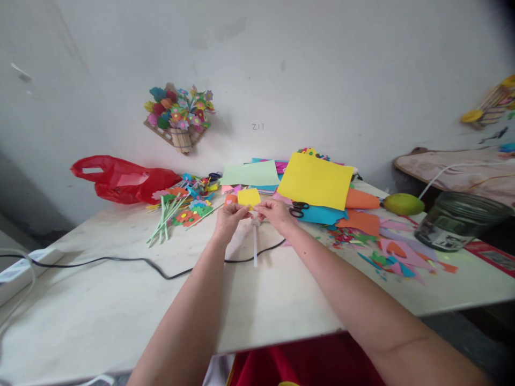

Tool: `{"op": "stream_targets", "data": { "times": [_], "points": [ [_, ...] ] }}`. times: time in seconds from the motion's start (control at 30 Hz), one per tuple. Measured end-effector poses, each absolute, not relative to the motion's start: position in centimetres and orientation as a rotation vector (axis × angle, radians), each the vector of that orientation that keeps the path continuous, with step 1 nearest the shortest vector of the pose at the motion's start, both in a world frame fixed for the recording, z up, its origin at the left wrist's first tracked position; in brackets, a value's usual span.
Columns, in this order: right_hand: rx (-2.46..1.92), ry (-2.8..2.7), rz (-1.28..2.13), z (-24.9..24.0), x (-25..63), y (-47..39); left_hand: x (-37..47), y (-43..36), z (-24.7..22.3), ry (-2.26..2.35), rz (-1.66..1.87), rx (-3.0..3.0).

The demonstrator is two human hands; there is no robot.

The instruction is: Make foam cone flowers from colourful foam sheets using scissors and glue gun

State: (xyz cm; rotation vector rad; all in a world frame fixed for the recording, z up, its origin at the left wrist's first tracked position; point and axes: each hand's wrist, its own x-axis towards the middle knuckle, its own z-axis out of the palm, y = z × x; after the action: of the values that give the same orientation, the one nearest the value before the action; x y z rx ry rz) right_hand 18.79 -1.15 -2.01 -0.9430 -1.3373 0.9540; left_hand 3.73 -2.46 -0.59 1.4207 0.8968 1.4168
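- Your pale surface (120,300) fills the lower half of the frame, against a grey-white wall (322,69) bearing the written number 217.
- A flower basket (182,140) is fixed to that wall at the upper left of centre.
- At the frame's centre, your left hand (232,219) and right hand (276,214) nearly meet, fingertips of both narrowed in a pinch on a small yellow piece (252,208); its shape is hard to make out.
- A yellow square (248,197) shows just beyond your fingertips.
- Below them, a white stick (255,246) points toward you.
- A black cable (148,261) crosses the surface from the left edge, passing behind your left forearm.
- Left of centre you have pale green strips (163,222), foam flowers (188,217) and a red bag (120,179).
- Black scissors (298,209) lie just right of your right hand, near a large yellow sheet (316,179).
- Coloured scraps (402,257) and a glass jar (454,220) occupy the right side.
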Motion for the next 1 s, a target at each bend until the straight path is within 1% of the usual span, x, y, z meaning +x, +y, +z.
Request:
{"op": "stream_targets", "data": {
  "times": [0.53,1.0],
  "points": [
    [-0.942,-1.254,1.009,-1.6,18.3,-1.7,4.0,-2.5,-0.7,0.899,1.452,1.345],
    [-0.911,-1.243,0.979,-1.2,18.0,-2.3,4.0,-2.1,-0.9,0.883,1.442,1.221]
  ]
}}
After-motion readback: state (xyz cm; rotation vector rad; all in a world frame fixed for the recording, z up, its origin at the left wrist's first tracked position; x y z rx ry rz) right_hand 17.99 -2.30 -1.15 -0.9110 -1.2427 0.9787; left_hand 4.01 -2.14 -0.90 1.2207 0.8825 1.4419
